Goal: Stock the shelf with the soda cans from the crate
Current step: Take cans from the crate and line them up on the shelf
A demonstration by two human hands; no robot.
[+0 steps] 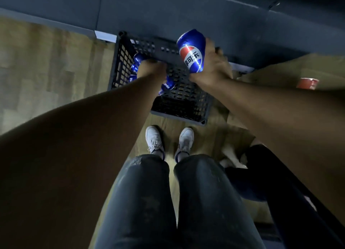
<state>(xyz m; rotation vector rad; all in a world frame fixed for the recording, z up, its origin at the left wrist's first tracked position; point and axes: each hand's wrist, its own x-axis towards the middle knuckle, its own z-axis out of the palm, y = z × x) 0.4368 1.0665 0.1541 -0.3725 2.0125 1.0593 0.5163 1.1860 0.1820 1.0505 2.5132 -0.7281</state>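
Here, right hand gripping a blue soda can above the crate, left hand among its cans, grip unclear.

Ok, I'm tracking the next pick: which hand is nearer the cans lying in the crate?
Left. The left hand is down among the cans in the crate; the right hand is up over its far right side, gripping a raised can.
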